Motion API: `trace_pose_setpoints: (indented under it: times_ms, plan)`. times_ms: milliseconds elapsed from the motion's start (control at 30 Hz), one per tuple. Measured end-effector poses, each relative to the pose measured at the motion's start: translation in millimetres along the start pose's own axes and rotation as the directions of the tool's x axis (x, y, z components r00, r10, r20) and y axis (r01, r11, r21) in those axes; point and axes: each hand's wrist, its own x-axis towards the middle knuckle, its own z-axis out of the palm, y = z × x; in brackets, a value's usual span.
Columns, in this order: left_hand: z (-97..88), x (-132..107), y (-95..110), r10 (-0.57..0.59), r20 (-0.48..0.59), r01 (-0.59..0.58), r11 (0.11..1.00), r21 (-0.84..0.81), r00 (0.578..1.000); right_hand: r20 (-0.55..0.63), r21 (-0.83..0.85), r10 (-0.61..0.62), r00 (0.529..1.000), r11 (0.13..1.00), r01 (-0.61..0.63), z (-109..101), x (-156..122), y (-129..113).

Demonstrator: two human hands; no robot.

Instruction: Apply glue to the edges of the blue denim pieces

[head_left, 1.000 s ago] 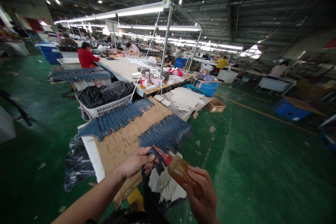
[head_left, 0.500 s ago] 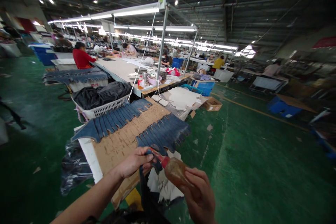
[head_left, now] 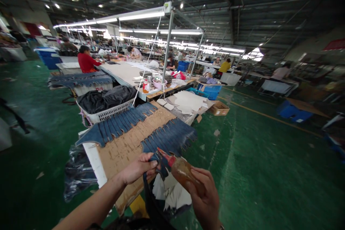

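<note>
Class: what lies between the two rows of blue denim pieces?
Head view: a bare strip of brown cardboard separates the left row and the right row.

A white basket (head_left: 107, 113) is heaped with black material. A cardboard box (head_left: 219, 108) is left on the green floor (head_left: 256, 158), near a blue crate (head_left: 214, 91). White cut sheets (head_left: 188, 101) are piled just left of the box. A person in red (head_left: 86, 61) is seated at a long bench (head_left: 121, 72) under strip lights (head_left: 141, 16).

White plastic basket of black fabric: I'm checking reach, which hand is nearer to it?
Left. The left hand, pinching a dark blue denim piece, lies toward the white plastic basket; the right hand, holding an amber squeeze bottle, is farther right.
</note>
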Motion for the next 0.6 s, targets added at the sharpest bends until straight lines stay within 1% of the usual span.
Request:
trace_pose_setpoints:
  times_ms: [67,133,200,233,267,300,333,367,433,467,500,533,600]
  plan:
    - [-1.3,-1.7,0.2,-0.01,0.014,0.01,0.999,0.031,1.0,-0.024,-0.022,0.046,0.999,0.999,-0.047,-1.2,0.3,6.1]
    - [-0.9,-3.9,3.4,0.003,0.018,-0.005,0.996,0.084,1.0,-0.067,-0.014,0.153,0.986,0.988,-0.154,-4.6,0.2,11.0]
    - [0.7,-6.4,10.0,0.045,0.049,-0.054,0.978,0.204,0.998,-0.095,0.028,0.311,0.946,0.95,-0.31,-9.4,0.9,13.8]
    - [1.4,-7.7,14.4,0.078,0.075,-0.097,0.949,0.299,0.994,-0.094,0.058,0.386,0.918,0.922,-0.382,-12.2,1.7,14.4]
    - [1.8,-9.0,19.3,0.124,0.102,-0.155,0.895,0.418,0.987,-0.08,0.093,0.446,0.892,0.894,-0.439,-15.2,2.9,14.7]
    - [1.8,-10.3,24.4,0.183,0.13,-0.224,0.804,0.55,0.974,-0.06,0.13,0.487,0.871,0.869,-0.477,-18.4,4.3,14.7]
    - [1.3,-11.5,29.4,0.252,0.162,-0.293,0.674,0.678,0.954,-0.033,0.164,0.51,0.859,0.851,-0.499,-21.5,5.8,14.7]
    - [0.4,-12.5,34.2,0.32,0.202,-0.349,0.514,0.784,0.925,-0.005,0.193,0.519,0.855,0.839,-0.508,-24.5,7.5,14.5]
    - [-2.2,-13.7,42.1,0.406,0.295,-0.395,0.188,0.899,0.865,0.043,0.227,0.508,0.861,0.834,-0.503,-29.2,10.8,13.8]
    - [-3.7,-13.7,45.0,0.421,0.335,-0.393,0.056,0.918,0.843,0.063,0.23,0.495,0.867,0.838,-0.495,-30.7,12.4,13.3]
    - [-5.2,-13.5,47.1,0.428,0.366,-0.382,-0.05,0.923,0.827,0.08,0.225,0.481,0.873,0.845,-0.486,-31.5,13.8,12.7]
    - [-6.8,-12.9,48.4,0.435,0.389,-0.37,-0.133,0.92,0.812,0.094,0.213,0.466,0.88,0.854,-0.475,-31.7,15.0,12.0]
    - [-9.8,-11.5,48.8,0.459,0.427,-0.345,-0.255,0.903,0.779,0.129,0.184,0.436,0.891,0.872,-0.453,-30.8,16.4,10.9]
